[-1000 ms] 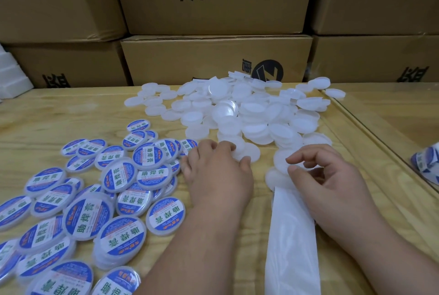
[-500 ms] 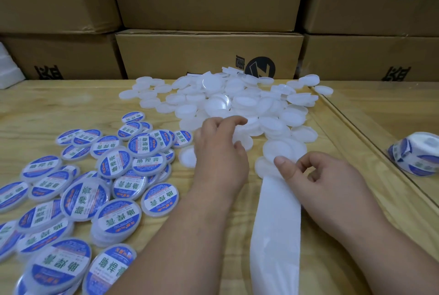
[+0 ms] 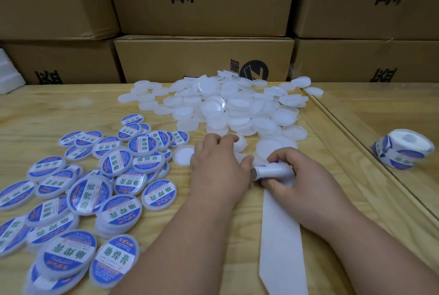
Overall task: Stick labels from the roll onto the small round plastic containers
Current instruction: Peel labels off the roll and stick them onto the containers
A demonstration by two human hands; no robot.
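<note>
A heap of plain white round containers (image 3: 237, 109) lies at the middle of the wooden table. To its left spreads a pile of containers with blue and white labels (image 3: 95, 188). My left hand (image 3: 218, 166) rests on a white container (image 3: 240, 142), fingers curled over it. My right hand (image 3: 299, 183) pinches a curled blue and white label (image 3: 270, 171) at the top of the white backing strip (image 3: 280, 235), which runs toward me. The label roll (image 3: 403, 152) lies at the right, past the table's raised edge.
Stacked cardboard boxes (image 3: 204, 57) wall off the back of the table. A single white container (image 3: 184, 154) sits open side up beside my left hand. A wooden ledge (image 3: 351, 142) runs diagonally between the table and the surface with the roll. White foam (image 3: 9, 76) sits far left.
My right hand has taken hold of a label on the strip, where before its fingers were empty. My left hand stays over a white container at the heap's edge. The camera has tilted slightly.
</note>
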